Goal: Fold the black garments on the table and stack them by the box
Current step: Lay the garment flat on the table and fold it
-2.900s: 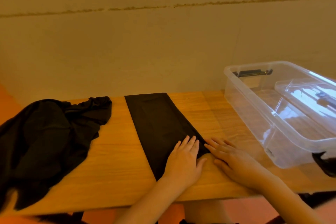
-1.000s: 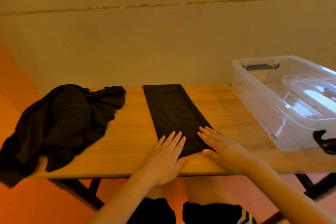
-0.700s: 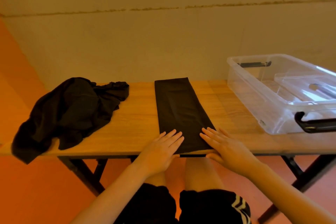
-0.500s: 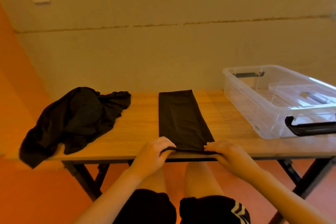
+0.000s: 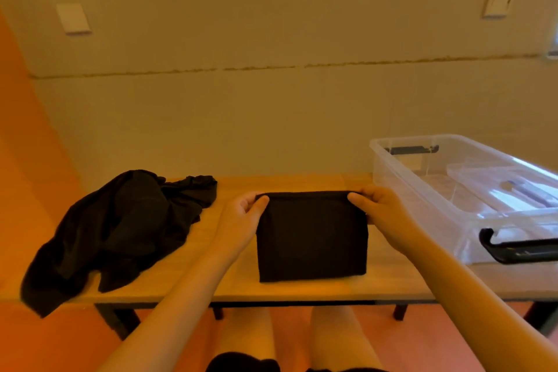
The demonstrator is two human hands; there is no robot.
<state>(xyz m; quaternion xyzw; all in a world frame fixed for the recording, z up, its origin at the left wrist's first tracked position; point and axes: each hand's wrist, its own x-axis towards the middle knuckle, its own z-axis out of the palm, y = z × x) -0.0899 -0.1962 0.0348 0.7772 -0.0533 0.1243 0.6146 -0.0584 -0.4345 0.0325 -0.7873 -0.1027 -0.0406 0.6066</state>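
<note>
A folded black fabric garment (image 5: 311,235), now a compact rectangle, lies on the light wooden table (image 5: 389,278) at the centre of the view, its near edge just short of the table's front edge. Its far edge is held at both corners. The left hand (image 5: 243,214) pinches the far left corner, thumb on top and fingers curled beneath the cloth. The right hand (image 5: 377,205) pinches the far right corner in the same manner, thumb over the fold, remaining fingers bent behind it. Whether the far edge is raised off the lower layers or lying flat cannot be determined.

At 9 o'clock from the folded piece, a crumpled heap of black garments (image 5: 120,229) sits unfolded on the table, well apart from the left hand. Its lower portion hangs over the front left edge of the table.

At 3 o'clock stands a clear plastic storage box (image 5: 422,190) with black clip handles (image 5: 513,249), resting on the table near the right hand but not touching it. A transparent lid or tray lies inside it; contents otherwise indistinct.

Behind the table, at 12 o'clock, a beige wall (image 5: 271,115) carries two pale switch plates (image 5: 73,18). The person's bare knees (image 5: 302,338) show beneath the table at 6 o'clock.
</note>
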